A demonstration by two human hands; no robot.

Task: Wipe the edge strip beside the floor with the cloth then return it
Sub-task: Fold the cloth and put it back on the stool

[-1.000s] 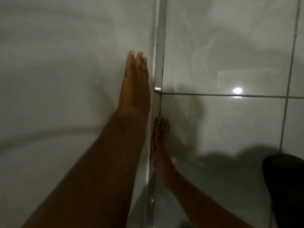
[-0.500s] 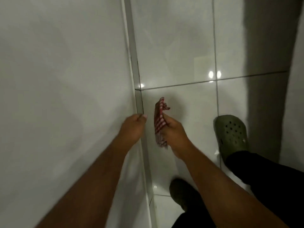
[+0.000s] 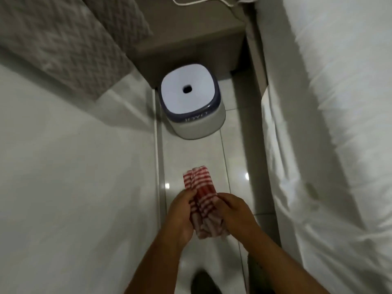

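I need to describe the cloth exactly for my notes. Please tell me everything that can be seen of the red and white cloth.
The red and white striped cloth looks like thin woven fabric, bunched into lengthwise folds. It is held upright in the air above the glossy floor tiles, its free top end fanning out. The left hand and right hand grip its lower half from either side. Nothing else touches it.

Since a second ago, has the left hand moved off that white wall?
Yes. The left hand left the wall, crossing rightward over the edge strip to grip the cloth.
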